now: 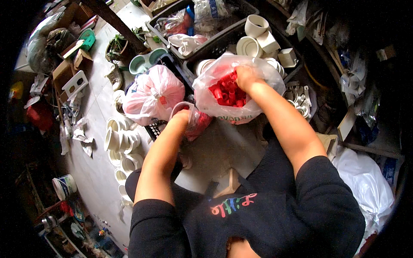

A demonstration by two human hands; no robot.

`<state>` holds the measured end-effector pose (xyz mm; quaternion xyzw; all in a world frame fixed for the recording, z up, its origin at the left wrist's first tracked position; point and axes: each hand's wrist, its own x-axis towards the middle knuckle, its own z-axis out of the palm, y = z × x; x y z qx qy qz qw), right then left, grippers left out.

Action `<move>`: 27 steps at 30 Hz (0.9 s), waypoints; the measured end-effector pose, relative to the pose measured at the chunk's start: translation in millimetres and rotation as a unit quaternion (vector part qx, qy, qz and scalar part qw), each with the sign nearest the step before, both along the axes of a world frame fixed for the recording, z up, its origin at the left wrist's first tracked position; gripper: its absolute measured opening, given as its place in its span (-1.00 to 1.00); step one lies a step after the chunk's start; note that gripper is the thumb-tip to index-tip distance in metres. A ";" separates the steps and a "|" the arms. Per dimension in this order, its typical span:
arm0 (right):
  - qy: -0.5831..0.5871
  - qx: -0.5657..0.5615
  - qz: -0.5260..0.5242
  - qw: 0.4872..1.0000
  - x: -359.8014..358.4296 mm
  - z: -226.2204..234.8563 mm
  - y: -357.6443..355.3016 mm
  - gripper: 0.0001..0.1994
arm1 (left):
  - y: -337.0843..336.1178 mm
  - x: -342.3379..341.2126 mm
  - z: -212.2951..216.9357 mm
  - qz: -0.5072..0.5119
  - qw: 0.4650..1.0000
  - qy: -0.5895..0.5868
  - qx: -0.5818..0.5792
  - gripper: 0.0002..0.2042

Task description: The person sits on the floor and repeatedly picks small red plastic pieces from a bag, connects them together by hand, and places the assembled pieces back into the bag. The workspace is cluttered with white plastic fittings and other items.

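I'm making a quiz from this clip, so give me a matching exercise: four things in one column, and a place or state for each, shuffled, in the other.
Things:
1. right hand
2. left hand
3. tied pink bag
4. white pipe fittings

Places or states:
A. lying in a heap on the pale floor
B. reaching into the big clear bag of red parts
C. knotted shut, left of the big bag
D. holding a small clear bag with red pieces

Pairs: 1-B, 2-D, 3-C, 4-A

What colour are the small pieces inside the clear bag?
Red; the small pieces show best in the head view.
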<state>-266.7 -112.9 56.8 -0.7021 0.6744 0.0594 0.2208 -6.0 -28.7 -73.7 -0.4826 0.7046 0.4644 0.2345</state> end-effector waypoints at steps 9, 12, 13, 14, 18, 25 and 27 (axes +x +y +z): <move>-0.112 -0.048 0.057 0.991 5.4 68.2 33.3 -0.61 | -2.1 -1.6 17.6 0.017 1.000 -0.002 0.008 -0.71; -0.128 -0.053 0.087 0.987 10.7 102.1 45.3 -0.64 | 2.4 -1.6 26.2 0.035 0.999 0.004 0.003 -0.70; -0.124 -0.046 0.095 0.987 10.4 107.4 48.0 -0.65 | 3.4 -1.7 30.5 0.042 0.999 0.007 -0.005 -0.70; -0.129 -0.039 0.115 0.984 9.0 106.4 51.0 -0.63 | 6.1 -1.9 34.6 0.055 0.998 0.013 -0.017 -0.70; -0.221 -0.127 0.159 0.954 15.8 115.1 69.8 -0.64 | 29.1 14.3 77.7 0.285 0.941 0.071 -0.166 -0.69; -0.425 -0.161 0.222 0.862 25.5 138.0 96.7 -0.70 | 70.0 0.1 205.0 0.547 0.727 0.382 -0.161 -0.72; -0.464 -0.135 0.224 0.846 26.3 139.8 102.6 -0.72 | 83.2 -19.8 236.6 0.557 0.648 0.500 -0.142 -0.70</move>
